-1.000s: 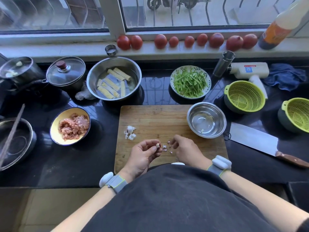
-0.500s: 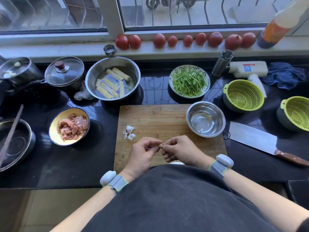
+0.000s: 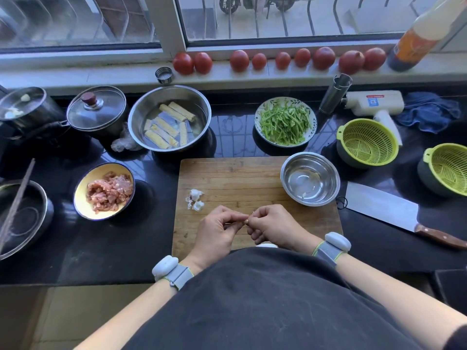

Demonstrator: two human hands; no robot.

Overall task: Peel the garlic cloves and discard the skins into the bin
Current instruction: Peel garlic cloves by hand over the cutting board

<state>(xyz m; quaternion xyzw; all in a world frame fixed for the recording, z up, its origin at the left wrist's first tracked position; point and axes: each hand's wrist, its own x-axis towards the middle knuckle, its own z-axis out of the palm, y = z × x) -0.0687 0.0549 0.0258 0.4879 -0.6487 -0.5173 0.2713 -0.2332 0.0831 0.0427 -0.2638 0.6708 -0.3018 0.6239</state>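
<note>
Over the near edge of the wooden cutting board (image 3: 240, 178), my left hand (image 3: 217, 231) and my right hand (image 3: 271, 227) meet fingertip to fingertip. Between them they pinch one small garlic clove (image 3: 246, 220), mostly hidden by the fingers. A little pile of white garlic cloves and loose skins (image 3: 195, 200) lies on the board's left side, apart from both hands. A small steel bowl (image 3: 310, 178) stands on the board's right corner with a pale piece inside. No bin is in view.
A cleaver (image 3: 394, 212) lies right of the board. Two green colanders (image 3: 367, 141) stand at the right, a plate of green strips (image 3: 285, 122) and a steel bowl of rolls (image 3: 169, 120) behind the board, a yellow bowl of meat (image 3: 104, 190) to the left.
My right hand moved left from the skin scraps on the board to join my left hand, and both now pinch the clove. The scraps are now hidden under the hands.
</note>
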